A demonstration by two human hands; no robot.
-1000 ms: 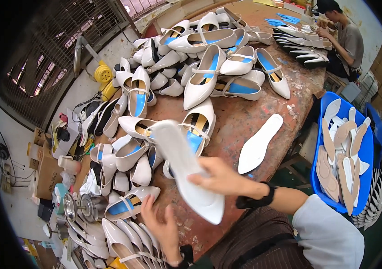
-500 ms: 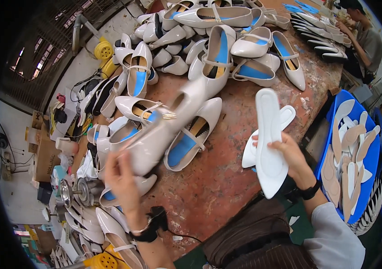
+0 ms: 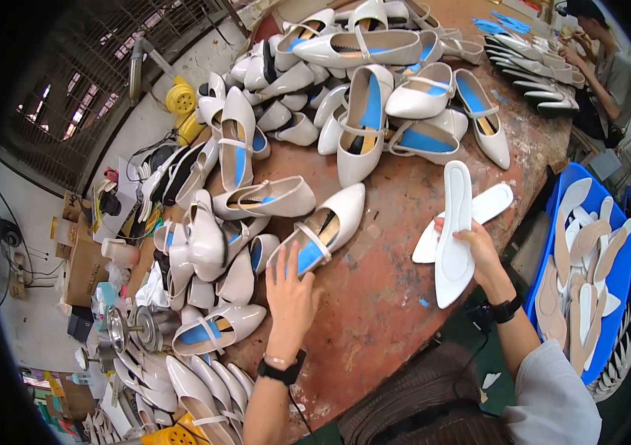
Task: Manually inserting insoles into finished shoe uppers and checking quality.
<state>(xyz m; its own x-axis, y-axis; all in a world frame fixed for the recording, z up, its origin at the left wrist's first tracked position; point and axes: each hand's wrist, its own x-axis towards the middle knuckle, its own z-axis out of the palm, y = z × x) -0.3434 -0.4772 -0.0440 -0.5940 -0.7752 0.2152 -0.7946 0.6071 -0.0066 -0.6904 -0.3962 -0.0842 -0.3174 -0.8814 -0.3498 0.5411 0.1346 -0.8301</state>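
Shoe [image 3: 321, 233] now lies on the counter [image 3: 390, 297] near its front edge; left hand [image 3: 291, 291] has let go, fingers apart, just touching it. Right hand [image 3: 476, 245] still grips the white insole [image 3: 454, 237].

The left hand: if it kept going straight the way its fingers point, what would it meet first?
Probably the cream shoe with the blue insole; the left hand already reaches its heel end.
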